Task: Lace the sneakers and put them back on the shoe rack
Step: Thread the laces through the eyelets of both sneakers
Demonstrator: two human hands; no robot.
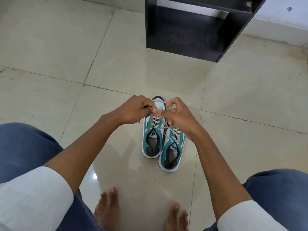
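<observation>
Here both hands (133, 110) pinch the lace (160, 108) over empty-shelved rack (183, 30).

The right hand (179, 118) covers the right sneaker's (172, 150) toe, and the frame's top edge crops the black shoe rack (185, 39).

pale glossy floor tiles (50, 47) with dark grout lines. white wall base (281, 19) at upper right. bare feet (108, 209), blue jeans (25, 147), white rolled sleeves (33, 194).

Two sneakers (160, 139), two hands (133, 110) — one shoe rack (191, 30), seemingly.
</observation>
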